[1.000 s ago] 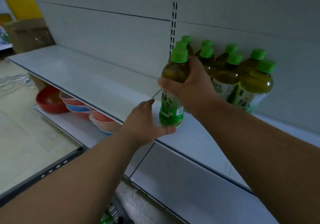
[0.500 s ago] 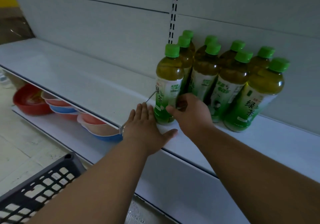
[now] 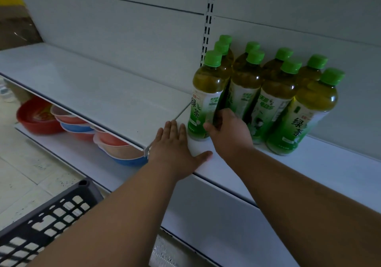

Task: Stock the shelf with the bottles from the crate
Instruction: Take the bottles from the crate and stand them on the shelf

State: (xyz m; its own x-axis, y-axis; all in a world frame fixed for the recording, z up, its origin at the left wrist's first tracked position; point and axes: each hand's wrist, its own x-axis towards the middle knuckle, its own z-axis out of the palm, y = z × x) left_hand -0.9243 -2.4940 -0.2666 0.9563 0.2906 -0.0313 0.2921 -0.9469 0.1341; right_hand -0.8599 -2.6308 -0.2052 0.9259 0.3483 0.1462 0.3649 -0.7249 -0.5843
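Observation:
Several green-tea bottles (image 3: 276, 95) with green caps stand clustered on the white shelf (image 3: 103, 93), right of the slotted upright. The front-left bottle (image 3: 203, 101) stands upright at the shelf's seam. My right hand (image 3: 228, 134) grips its lower part: the thumb is on the label and the fingers reach behind it, between the bottles. My left hand (image 3: 175, 145) lies flat on the shelf just left of that bottle's base, fingers straight, thumb along the front edge. A corner of the dark plastic crate (image 3: 41, 225) shows at the lower left; its contents are out of view.
Bare white shelf stretches left of the bottles. On the lower shelf sit stacked red, blue and beige plastic bowls (image 3: 115, 147) and a red basin (image 3: 35, 118). Pale tiled floor (image 3: 20, 174) lies at the left.
The bottle held tilted in the air a second ago now stands on the shelf. My right hand slid down to its base, and my left hand flattened on the shelf.

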